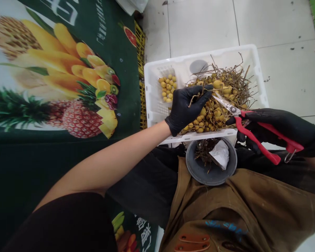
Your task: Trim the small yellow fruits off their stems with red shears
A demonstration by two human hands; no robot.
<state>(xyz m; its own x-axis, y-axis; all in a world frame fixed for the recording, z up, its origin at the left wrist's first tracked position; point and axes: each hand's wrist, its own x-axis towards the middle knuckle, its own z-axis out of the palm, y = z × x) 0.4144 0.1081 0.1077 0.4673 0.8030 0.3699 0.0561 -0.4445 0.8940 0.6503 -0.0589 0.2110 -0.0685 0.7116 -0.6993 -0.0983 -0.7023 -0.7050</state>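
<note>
Before you sits the crate [257,66], with twigs and fruit [215,112] heaped in its right part and loose fruit [168,87] in its left. The bowl [199,168] lies between crate and your lap; the banner [55,77] lies left.

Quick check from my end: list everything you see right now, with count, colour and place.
crate: one, white plastic, on the tiled floor ahead of the person.
fruit bunches: a heap, small yellow fruits on brown twigs, in the crate's right part.
loose fruits: a small pile, yellow, in the crate's left part.
shears: one, red handles, blades at a twig.
bucket: one, grey, below the crate, holding twigs and crumpled white paper.
banner: one, green with printed fruit, at left.
apron: one, brown, on the lap.
left hand: black glove, gripping a twig.
right hand: black glove, holding the shears.
</note>
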